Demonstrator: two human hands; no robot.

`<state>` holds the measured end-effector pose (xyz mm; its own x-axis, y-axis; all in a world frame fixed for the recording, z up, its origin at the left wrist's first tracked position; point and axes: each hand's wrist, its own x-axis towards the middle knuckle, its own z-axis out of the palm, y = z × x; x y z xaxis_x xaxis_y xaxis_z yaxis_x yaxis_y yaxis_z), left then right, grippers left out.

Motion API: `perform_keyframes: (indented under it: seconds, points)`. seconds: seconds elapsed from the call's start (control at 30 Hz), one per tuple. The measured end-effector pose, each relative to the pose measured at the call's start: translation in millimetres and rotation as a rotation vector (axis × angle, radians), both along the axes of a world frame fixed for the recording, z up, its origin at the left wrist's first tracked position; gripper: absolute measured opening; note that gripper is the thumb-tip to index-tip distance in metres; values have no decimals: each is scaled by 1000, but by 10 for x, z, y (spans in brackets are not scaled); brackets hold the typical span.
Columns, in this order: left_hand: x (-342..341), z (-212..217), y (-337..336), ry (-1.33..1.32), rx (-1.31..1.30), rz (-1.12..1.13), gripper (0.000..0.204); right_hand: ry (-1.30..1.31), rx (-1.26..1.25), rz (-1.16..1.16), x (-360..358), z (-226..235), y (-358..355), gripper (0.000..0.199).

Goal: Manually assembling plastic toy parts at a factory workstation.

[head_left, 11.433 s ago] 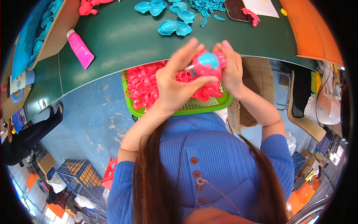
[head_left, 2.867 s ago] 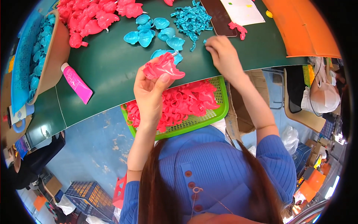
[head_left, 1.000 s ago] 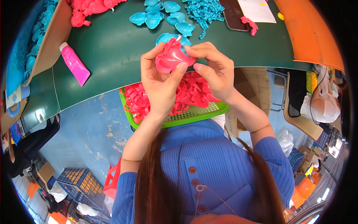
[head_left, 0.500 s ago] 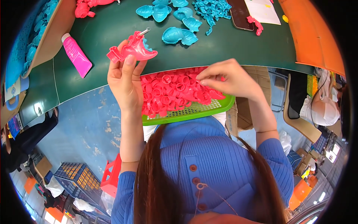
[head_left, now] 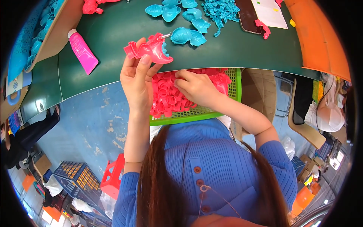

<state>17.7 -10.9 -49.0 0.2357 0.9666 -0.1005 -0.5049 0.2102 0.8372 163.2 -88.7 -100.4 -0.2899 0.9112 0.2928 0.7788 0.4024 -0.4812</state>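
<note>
My left hand (head_left: 137, 85) pinches a glossy pink plastic toy part (head_left: 153, 52) just above the table's near edge. A teal piece sits in the toy part's curved mouth, and a small metal spring or clip sticks out at its top right. My right hand (head_left: 198, 87) is over the green basket (head_left: 237, 89), fingers bent and drawn together at the pink pieces. Whatever is between those fingertips is hidden. Loose pink plastic rings (head_left: 166, 94) fill the basket on my lap, with larger pink parts at its right side.
On the green table (head_left: 227, 53) lie teal shell halves (head_left: 188, 36), small teal pieces (head_left: 223, 15), a phone (head_left: 248, 17), white paper (head_left: 270, 14) and a pink tube (head_left: 83, 52). An orange panel (head_left: 321, 45) stands at right, a cardboard box (head_left: 56, 41) of teal parts at left.
My right hand has moved left across the basket, from its right part to the middle. The toy part in my left hand has shifted slightly right in the picture along with the whole table.
</note>
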Motion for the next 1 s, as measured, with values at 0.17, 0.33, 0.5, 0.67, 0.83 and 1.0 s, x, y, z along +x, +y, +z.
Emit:
perform_keyframes:
  seconds: [0.17,0.33,0.5,0.67,0.83,1.0]
  points:
    - [-1,-34,14,-36,-39,-9,39,84,-15,-51,128,248,-28,9]
    - [6,-5,32,-7,-39,-6,39,103,97,-336,609,564,97,10]
    - [84,18,38,-25,-41,-40,39,261,32,-302,488,438,116,12]
    - [69,-23,52,-8,-44,-59,40,154,156,-23,235,248,-71,15]
    - [43,2,19,12,-38,-36,40,235,199,-39,418,418,178,16]
    - [88,-13,13,-3,-58,-68,39,52,47,-435,600,451,623,16]
